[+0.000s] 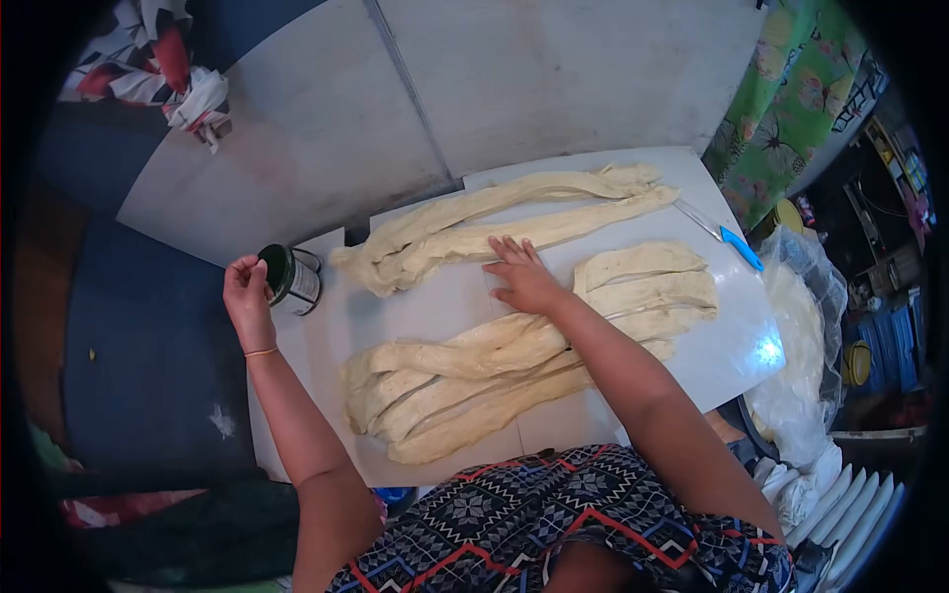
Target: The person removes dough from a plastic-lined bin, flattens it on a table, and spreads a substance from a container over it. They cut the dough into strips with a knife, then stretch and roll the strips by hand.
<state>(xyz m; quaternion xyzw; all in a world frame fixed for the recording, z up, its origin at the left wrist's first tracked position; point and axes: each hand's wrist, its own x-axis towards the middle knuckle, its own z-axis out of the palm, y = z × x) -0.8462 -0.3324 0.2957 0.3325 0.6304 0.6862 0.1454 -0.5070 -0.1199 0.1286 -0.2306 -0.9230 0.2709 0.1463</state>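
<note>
Pale dough lies in long, thick strips on the white table. My right hand point(529, 277) is flat with fingers spread, its fingertips at the lower edge of the far dough strips point(554, 232). Under my right forearm are the nearer dough strips point(474, 385), split lengthwise by several cuts. My left hand point(247, 287) is closed, fingers curled and thumb pressed in, beside the rim of a dark green can point(304, 287). Whether it grips anything is hidden. A knife point(736, 245) with a blue handle rests at the table's right, its blade tip near the far dough.
The white tabletop point(741, 326) ends against grey boards point(326, 109) at the back. To the right stands a container lined with clear plastic point(816, 316). A green patterned curtain point(796, 99) hangs at the back right, and knotted cloth point(198, 99) at the upper left.
</note>
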